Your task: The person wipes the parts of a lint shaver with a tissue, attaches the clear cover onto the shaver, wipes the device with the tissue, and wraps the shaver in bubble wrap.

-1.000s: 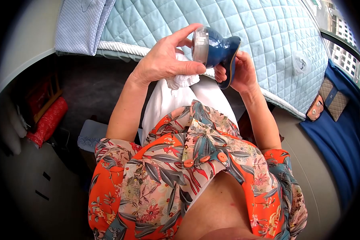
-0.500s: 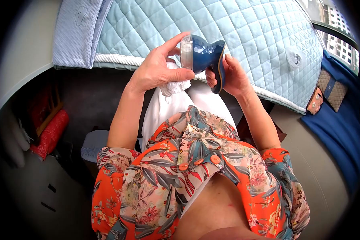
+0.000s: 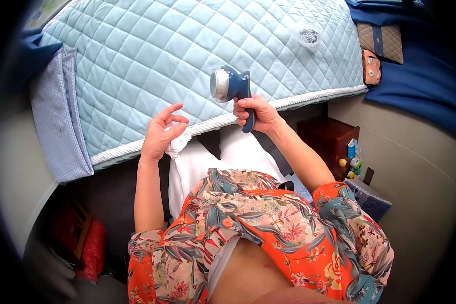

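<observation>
My right hand (image 3: 256, 114) is wrapped round the handle of a dark blue fabric shaver (image 3: 231, 85). The shaver is upright above the front edge of the bed, its round silver mesh head facing left. To the left, apart from the shaver, is my left hand (image 3: 163, 133), with its thumb and index finger slightly parted. A bunched white cloth (image 3: 178, 145) shows under that palm, over my knee, and appears to be gripped by the lower fingers, which are partly hidden.
A pale blue quilted bedspread (image 3: 152, 55) spreads in front. On it lie a small clear bag (image 3: 309, 36) and, at left, a folded light blue cloth (image 3: 61, 116). A brown cabinet (image 3: 319, 137) stands at right, near small bottles (image 3: 354, 163). Red fabric (image 3: 92, 248) lies lower left.
My left hand has come away from the shaver's head and moved left with the white cloth. My right hand still holds the shaver, whose head now faces more toward me. The view has shifted.
</observation>
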